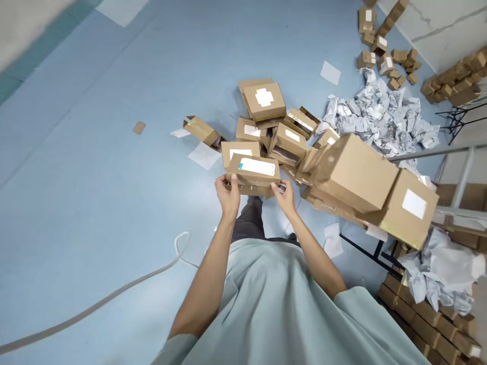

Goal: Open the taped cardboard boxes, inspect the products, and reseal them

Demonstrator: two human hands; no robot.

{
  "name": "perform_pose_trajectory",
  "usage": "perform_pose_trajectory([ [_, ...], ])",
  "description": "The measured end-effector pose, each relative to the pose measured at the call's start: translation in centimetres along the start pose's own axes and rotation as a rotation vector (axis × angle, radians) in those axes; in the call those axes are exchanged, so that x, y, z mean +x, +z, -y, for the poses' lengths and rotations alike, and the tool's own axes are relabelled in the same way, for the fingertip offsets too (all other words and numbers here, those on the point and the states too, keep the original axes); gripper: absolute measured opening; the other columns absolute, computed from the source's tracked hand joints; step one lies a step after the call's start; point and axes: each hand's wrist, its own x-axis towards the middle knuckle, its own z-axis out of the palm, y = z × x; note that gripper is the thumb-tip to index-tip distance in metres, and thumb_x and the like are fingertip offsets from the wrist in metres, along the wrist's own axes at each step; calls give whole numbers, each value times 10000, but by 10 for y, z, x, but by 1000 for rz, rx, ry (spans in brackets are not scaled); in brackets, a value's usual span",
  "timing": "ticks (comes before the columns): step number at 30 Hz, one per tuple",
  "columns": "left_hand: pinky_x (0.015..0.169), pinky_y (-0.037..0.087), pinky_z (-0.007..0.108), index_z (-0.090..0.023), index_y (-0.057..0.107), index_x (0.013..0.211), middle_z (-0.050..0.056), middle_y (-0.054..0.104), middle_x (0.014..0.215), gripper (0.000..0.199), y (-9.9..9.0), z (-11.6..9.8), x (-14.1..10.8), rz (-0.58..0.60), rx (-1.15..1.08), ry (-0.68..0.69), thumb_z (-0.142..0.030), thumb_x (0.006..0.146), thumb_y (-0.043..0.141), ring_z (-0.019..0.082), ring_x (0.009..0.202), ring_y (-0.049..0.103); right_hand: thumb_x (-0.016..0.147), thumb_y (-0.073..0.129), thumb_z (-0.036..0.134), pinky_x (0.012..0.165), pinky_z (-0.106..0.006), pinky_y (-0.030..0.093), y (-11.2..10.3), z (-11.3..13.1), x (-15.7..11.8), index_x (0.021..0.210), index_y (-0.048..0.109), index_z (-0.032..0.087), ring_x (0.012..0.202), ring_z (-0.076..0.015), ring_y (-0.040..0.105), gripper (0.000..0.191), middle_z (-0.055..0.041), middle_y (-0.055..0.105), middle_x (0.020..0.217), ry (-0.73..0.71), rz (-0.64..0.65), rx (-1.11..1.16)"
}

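Observation:
Both hands grip a flat brown cardboard box (254,178) in front of my body, with a white label carrying a blue mark on its top. My left hand (229,196) holds its left near corner, thumb on the near side. At the right near corner, my right hand (284,196) pinches the edge between thumb and fingers. Just beyond the held box is another labelled box (230,148), and behind it lies a heap of brown boxes, among them one with a cross-shaped white label (265,112).
Large cartons (361,172) stand close on my right, near a metal frame (464,177). Crumpled grey-white packets (380,119) lie beyond them. A grey hose (125,288) crosses the blue floor on the left. Stacked boxes (429,324) fill the lower right.

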Motion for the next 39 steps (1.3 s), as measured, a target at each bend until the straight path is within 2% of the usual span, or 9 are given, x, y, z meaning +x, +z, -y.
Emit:
perform_pose_trajectory([
  [5, 1120, 573, 365, -252, 582, 1045, 37, 683, 1069, 327, 25, -17, 148, -64, 19, -96, -538, 1060, 741, 217, 1131, 696, 980, 720, 802, 1076, -419, 684, 86, 27, 109, 1242, 636, 219, 1269, -270, 761, 645, -200, 724, 1437, -5, -97, -83],
  [10, 1125, 593, 369, -254, 538, 1053, 40, 691, 1082, 394, 55, -17, 249, -31, -73, -121, -534, 1022, 814, 209, 1125, 715, 1000, 735, 758, 1175, -421, 627, 127, 48, 196, 1339, 645, 194, 1306, -258, 734, 664, -193, 753, 1425, -12, -103, -123],
  [15, 1198, 578, 476, -253, 545, 1001, 62, 707, 1046, 283, 55, -15, 302, -47, -40, -255, -320, 973, 818, 252, 1152, 742, 1040, 708, 741, 1267, -467, 565, 125, 59, 233, 1440, 686, 155, 1482, -297, 668, 710, -203, 777, 1470, -5, -103, -163],
  [19, 1198, 569, 528, -260, 542, 931, 37, 683, 958, 236, 37, -29, 286, -38, -9, -245, -200, 888, 766, 277, 1121, 741, 1029, 736, 702, 1245, -524, 587, 99, 51, 189, 1324, 771, 195, 1410, -327, 742, 588, -178, 841, 1372, 39, -102, -122],
  [22, 1215, 557, 543, -260, 572, 894, 36, 713, 968, 203, 32, -46, 229, 90, -23, -196, -220, 825, 759, 280, 1128, 742, 1003, 765, 660, 1191, -548, 628, 74, 40, 115, 1154, 812, 221, 1277, -347, 817, 467, -170, 873, 1290, 61, -114, -65],
  [26, 1169, 589, 548, -266, 601, 812, 73, 791, 995, 201, 45, -71, 100, 368, -68, -110, -359, 822, 779, 305, 1121, 763, 953, 791, 685, 1042, -529, 705, 34, 18, -17, 1013, 829, 238, 1065, -348, 872, 453, -139, 906, 1095, 44, -180, 1],
  [32, 1070, 628, 474, -268, 633, 770, 92, 840, 1006, 371, 52, -88, -159, 1024, -99, 18, -590, 812, 814, 319, 1084, 791, 883, 826, 783, 1023, -491, 709, -33, -58, -258, 1079, 856, 246, 1044, -328, 877, 572, -124, 917, 1094, 55, -583, 256],
  [35, 1108, 597, 467, -256, 681, 770, 101, 841, 994, 446, 34, -76, -297, 1352, 11, 72, -684, 836, 786, 324, 1100, 775, 854, 851, 782, 1009, -475, 707, -66, -100, -385, 1102, 863, 233, 1043, -323, 875, 603, -134, 917, 1108, 76, -875, 374],
  [39, 1179, 564, 515, -242, 734, 803, 119, 852, 988, 617, -7, -35, -472, 1789, 202, 79, -850, 749, 832, 348, 1109, 775, 861, 851, 751, 1009, -487, 701, -100, -147, -554, 1090, 858, 241, 1016, -320, 871, 559, -126, 915, 1099, 61, -1343, 475],
])
